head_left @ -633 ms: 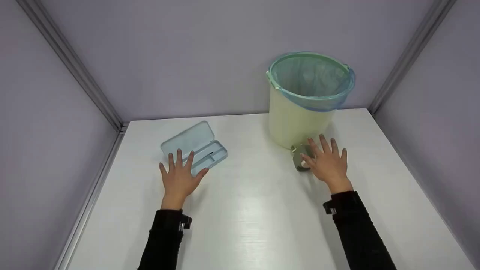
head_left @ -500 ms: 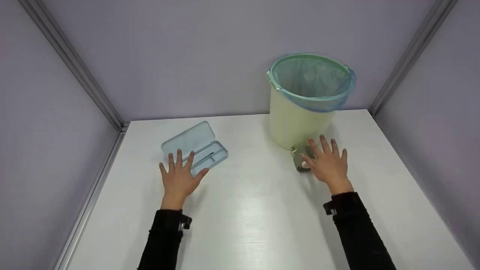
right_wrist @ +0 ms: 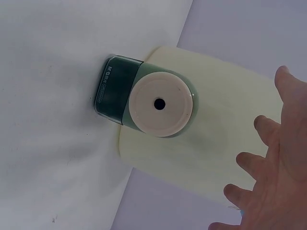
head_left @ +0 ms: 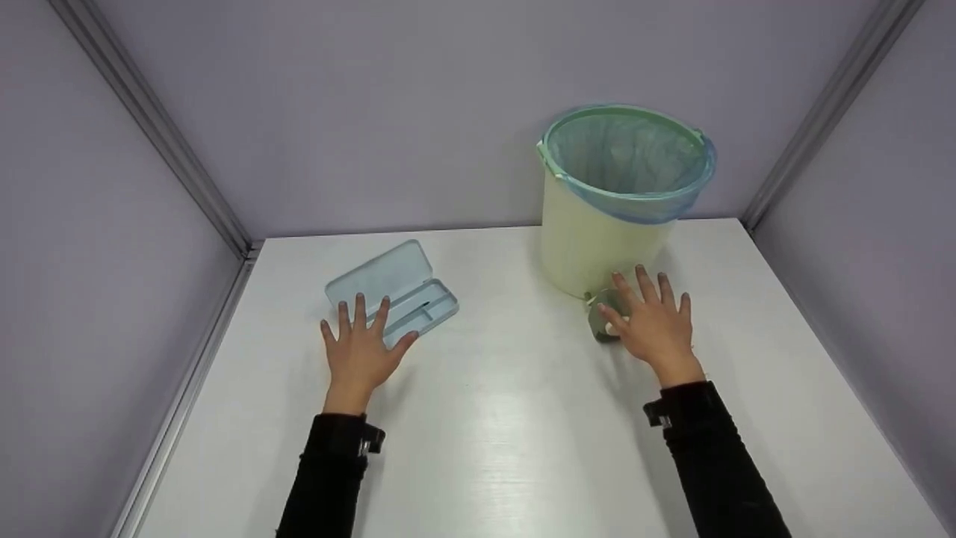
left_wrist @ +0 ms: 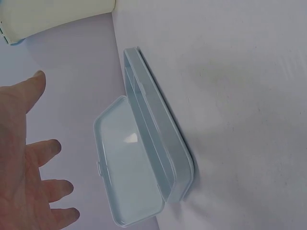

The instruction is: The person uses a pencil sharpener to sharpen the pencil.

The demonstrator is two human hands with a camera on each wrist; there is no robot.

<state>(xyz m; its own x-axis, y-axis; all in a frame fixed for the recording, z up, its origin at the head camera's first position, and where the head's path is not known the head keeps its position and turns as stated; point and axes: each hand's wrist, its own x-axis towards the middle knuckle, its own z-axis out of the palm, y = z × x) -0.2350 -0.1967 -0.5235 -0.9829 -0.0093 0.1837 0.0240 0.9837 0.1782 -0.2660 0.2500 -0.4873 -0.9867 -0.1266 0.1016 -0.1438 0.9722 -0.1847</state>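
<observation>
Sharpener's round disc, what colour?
Disc: off-white, slightly pinkish. Shows best in the right wrist view.

Black sleeves [head_left: 320,478], each bearing a small dark device [head_left: 372,438], leave the hands [head_left: 358,361] bare

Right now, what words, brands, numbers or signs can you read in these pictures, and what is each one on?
"MOR": start of a word on the dark, see-through compartment of the green pencil sharpener with a pale round disc.
Too small and blurred to read: what follows "MOR", and the finer print beside it.
No readable text: open light-blue pencil case, pale yellow round bin.
</observation>
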